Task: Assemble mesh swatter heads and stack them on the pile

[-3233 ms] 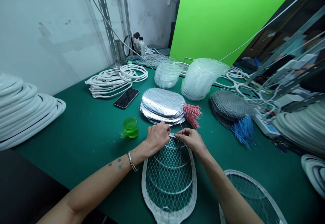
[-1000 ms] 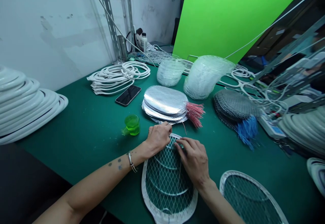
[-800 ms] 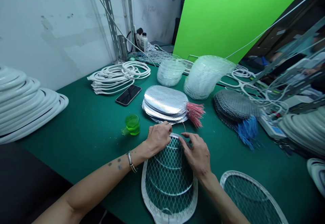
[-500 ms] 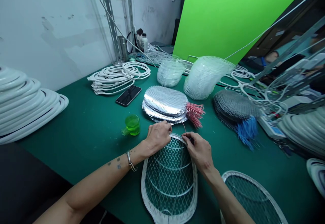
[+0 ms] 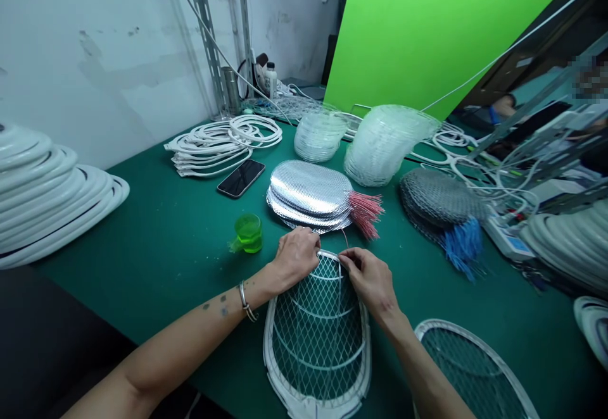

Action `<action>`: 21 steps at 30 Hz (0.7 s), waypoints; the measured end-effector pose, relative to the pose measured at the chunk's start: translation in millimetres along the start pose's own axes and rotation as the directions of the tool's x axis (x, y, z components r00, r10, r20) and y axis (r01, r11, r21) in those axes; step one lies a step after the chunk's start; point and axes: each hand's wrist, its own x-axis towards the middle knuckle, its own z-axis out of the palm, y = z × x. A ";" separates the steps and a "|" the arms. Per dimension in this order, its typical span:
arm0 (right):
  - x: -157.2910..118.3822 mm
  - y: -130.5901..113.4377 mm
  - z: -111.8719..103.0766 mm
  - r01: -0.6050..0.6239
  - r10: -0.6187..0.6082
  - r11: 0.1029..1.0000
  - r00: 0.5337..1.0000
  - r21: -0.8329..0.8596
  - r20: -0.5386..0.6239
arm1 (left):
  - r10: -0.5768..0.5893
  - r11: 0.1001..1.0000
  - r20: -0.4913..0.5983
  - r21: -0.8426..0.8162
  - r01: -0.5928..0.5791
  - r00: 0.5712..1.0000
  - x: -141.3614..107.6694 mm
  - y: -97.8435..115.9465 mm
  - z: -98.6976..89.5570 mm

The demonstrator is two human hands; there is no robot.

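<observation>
A white oval frame with metal mesh point(image 5: 317, 337) lies on the green table in front of me. My left hand point(image 5: 297, 256) grips the frame's far rim at its left, fingers curled. At the right of that rim, my right hand point(image 5: 369, 278) pinches the edge, and a thin red wire point(image 5: 345, 239) rises beside its fingertips. Just beyond both hands sits a stack of silver mesh sheets point(image 5: 308, 191) with a bundle of red wires point(image 5: 365, 211) at its right end.
A green cup point(image 5: 248, 234) stands left of my hands, with a phone point(image 5: 241, 178) behind it. Another mesh frame point(image 5: 475, 368) lies at lower right. Dark mesh with blue wires point(image 5: 463, 245) is at right; white frames point(image 5: 52, 197) are piled at left.
The near end of the mesh frame has tipped slightly, and its white rim now looks split in two layers. My hands have barely moved.
</observation>
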 end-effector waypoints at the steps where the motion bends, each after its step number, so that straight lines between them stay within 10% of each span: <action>1: 0.1 0.2 0.6 0.005 -0.005 1.000 1.000 0.002 -0.007 | 0.001 1.000 -0.003 0.003 -0.001 1.000 -0.3 0.1 0.2; 21: 4.3 1.4 5.6 0.051 -0.052 0.998 0.998 -0.032 -0.027 | -0.025 0.999 0.006 0.039 0.025 1.000 -1.1 2.3 -3.8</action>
